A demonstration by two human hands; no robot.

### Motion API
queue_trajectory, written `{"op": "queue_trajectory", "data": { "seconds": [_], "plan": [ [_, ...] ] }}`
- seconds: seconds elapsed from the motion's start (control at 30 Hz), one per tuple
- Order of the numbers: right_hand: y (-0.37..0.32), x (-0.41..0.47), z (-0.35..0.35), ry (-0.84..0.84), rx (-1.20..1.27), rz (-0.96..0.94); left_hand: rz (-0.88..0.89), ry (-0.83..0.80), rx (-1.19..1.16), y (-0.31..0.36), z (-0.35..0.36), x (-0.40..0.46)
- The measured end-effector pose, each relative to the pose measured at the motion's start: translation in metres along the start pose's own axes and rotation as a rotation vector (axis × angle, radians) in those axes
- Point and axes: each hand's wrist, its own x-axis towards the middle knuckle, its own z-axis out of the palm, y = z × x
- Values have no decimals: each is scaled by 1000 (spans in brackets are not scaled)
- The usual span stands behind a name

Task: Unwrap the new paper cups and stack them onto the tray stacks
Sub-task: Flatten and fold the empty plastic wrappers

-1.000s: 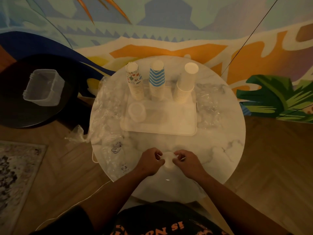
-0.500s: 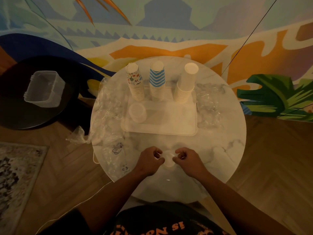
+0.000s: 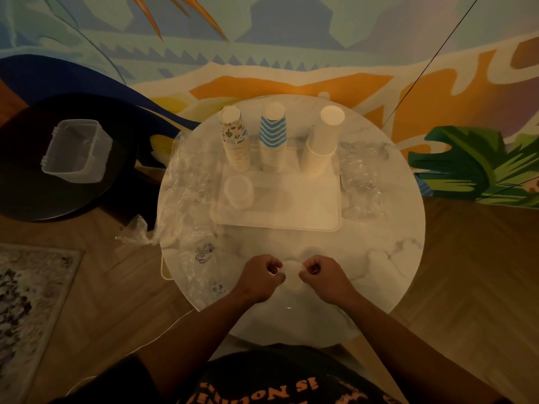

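A pale tray [image 3: 291,223] lies on the round marble table [image 3: 393,252]. Along its far edge stand three upside-down cup stacks: a patterned stack [image 3: 236,141], a blue chevron stack [image 3: 272,135] and a plain white stack [image 3: 320,144]. A short stack of clear cups [image 3: 238,191] sits at the tray's left. Near the table's front edge my left hand [image 3: 262,275] and my right hand [image 3: 320,275] pinch the clear plastic at the top of a wrapped sleeve of white cups [image 3: 291,277], which stands between them.
Crumpled clear wrappers lie on the table's left side [image 3: 186,205] and to the right of the tray [image 3: 361,182]. A clear plastic bin [image 3: 77,150] rests on a dark round table [image 3: 35,185] at the left. A patterned rug [image 3: 26,310] covers the floor at lower left.
Both hands have drawn slightly apart while pinching the wrap, so more of the sleeve's top shows between them. The cup stacks and the tray have not moved.
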Motion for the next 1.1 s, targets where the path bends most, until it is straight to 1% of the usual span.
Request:
{"op": "queue_trajectory", "data": {
  "seconds": [0.13, 0.33, 0.4, 0.5, 0.67, 0.9, 1.1],
  "plan": [
    [-2, 1, -4, -19, 15, 13, -13, -6, -47, 3, -1, -3],
    [-11, -2, -15, -38, 84, 13, 21, 20, -111, 7, -7, -5],
    [-16, -4, -19, -47, 147, 5, 40, 25, -144, 11, -12, -6],
    [-28, -4, -24, -106, 282, 11, 50, 36, -207, 17, -24, -7],
    [-59, 5, -27, -163, 392, -53, 32, 71, -359, 27, -51, -4],
    [-106, 27, -22, -50, 436, -148, 30, 134, -474, 35, -86, 3],
    [-140, 46, -10, -26, 423, -217, 14, 242, -523, 35, -112, 19]
  ]
}}
